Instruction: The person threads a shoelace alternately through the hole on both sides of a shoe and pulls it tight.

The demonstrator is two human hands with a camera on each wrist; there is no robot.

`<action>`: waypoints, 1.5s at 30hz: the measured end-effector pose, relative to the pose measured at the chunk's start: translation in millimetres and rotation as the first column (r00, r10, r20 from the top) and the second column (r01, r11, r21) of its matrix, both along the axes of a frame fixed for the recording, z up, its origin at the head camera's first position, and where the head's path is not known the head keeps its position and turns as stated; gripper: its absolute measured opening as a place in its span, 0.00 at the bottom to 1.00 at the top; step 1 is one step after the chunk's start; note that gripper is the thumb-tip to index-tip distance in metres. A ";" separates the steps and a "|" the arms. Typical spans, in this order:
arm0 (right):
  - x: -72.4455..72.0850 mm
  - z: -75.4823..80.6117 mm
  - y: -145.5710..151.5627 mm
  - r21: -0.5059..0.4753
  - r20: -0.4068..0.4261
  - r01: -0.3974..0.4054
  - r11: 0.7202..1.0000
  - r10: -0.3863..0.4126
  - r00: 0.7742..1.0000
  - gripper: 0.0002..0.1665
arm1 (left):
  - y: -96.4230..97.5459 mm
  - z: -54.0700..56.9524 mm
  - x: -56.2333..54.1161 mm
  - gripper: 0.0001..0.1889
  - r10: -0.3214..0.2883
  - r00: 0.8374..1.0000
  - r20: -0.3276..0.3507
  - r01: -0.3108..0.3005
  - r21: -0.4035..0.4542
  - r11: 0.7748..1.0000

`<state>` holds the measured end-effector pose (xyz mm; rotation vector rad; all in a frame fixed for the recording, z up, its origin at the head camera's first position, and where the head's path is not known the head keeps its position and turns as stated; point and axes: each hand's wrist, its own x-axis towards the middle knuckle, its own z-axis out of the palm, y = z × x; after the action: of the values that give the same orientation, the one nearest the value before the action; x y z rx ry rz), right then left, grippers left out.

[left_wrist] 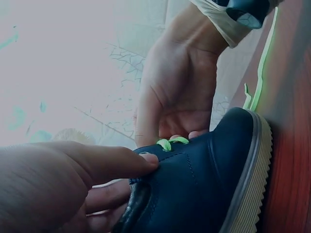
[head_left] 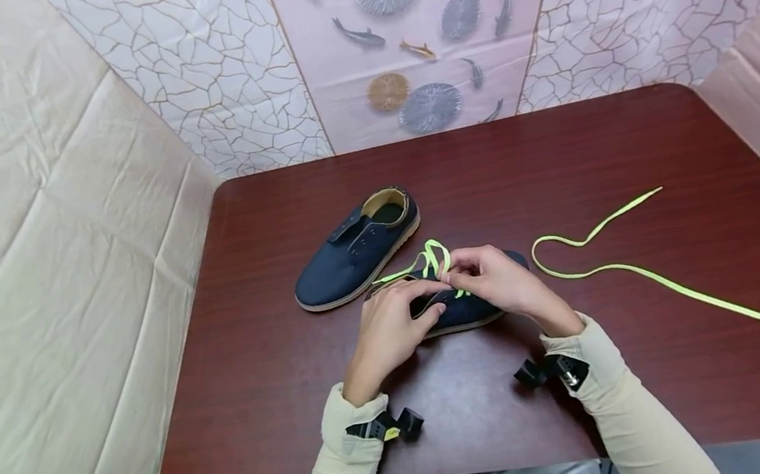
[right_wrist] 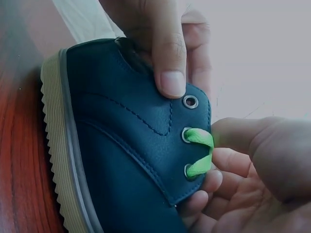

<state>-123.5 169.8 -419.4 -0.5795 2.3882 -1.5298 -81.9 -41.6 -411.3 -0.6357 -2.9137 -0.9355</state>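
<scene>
A navy shoe with a tan ridged sole stands on the table between both hands. My left hand grips its eyelet flap, thumb outside by the bare top eyelet and fingers inside the opening. A yellow-green shoelace passes through the two lower eyelets of that flap. At the flap's edge, thumb and fingertips of my right hand pinch the lace, some fingers tucked behind the flap. Above the shoe the lace rises in loose loops, one end trailing left; the right fingertips are partly hidden.
Behind and left lies the matching navy shoe, with no lace in it. A second yellow-green lace curves across the right side of the dark red wooden table. Patterned cloth hangs past the far edge.
</scene>
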 end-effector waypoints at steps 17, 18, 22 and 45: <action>-0.4 5.5 2.1 -0.005 0.012 0.012 1.000 -0.012 1.000 0.04 | 2.0 8.8 -6.3 0.13 -0.035 0.990 0.139 0.021 0.106 0.994; -0.6 5.3 2.6 -0.007 0.016 0.011 1.000 -0.011 1.000 0.04 | 2.2 9.1 -7.6 0.13 -0.048 0.988 0.146 0.029 0.125 0.992; -1.9 3.9 3.3 -0.018 0.031 0.016 1.000 -0.015 0.999 0.05 | 2.3 10.1 -11.4 0.12 -0.086 0.981 0.174 0.056 0.172 0.984; -3.0 8.7 0.5 -0.051 0.059 -0.074 0.996 0.077 0.995 0.03 | 3.4 2.9 2.0 0.10 -0.051 0.998 0.021 0.045 0.208 0.977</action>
<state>-126.5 170.2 -410.8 -0.6171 2.2636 -1.5544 -79.8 -38.2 -408.3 -0.6865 -2.7813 -1.2413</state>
